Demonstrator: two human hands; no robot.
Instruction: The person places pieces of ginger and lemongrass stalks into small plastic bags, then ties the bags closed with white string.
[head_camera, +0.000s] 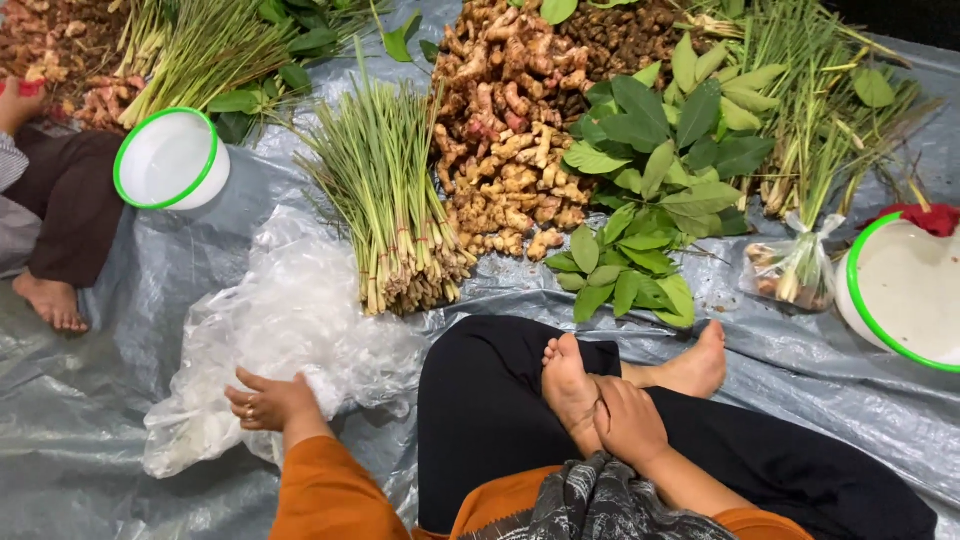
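Neither hand has a firm grip on produce. The left hand (268, 400) rests on a heap of clear plastic bags (285, 330), fingers bent and spread over the film; whether it pinches a sheet cannot be told from this angle. The right hand (628, 420) is curled loosely around the person's own foot (568, 385), holding nothing else.

As for progress, 1 filled bag (795, 270) of roots, knotted at the top, already stands just beside a white bowl with a green rim (900, 300) at the right. The rest appears unpacked: bundled lemongrass (385, 200) lies near the bag heap, with a large pile of ginger-like rhizomes (505, 130) and loose green leaves (650, 180) beyond it, all on a grey plastic sheet (120, 400) spread over the floor. At the far left, another person's leg and bare foot (50, 300) sit beside a 2nd green-rimmed bowl (170, 160).
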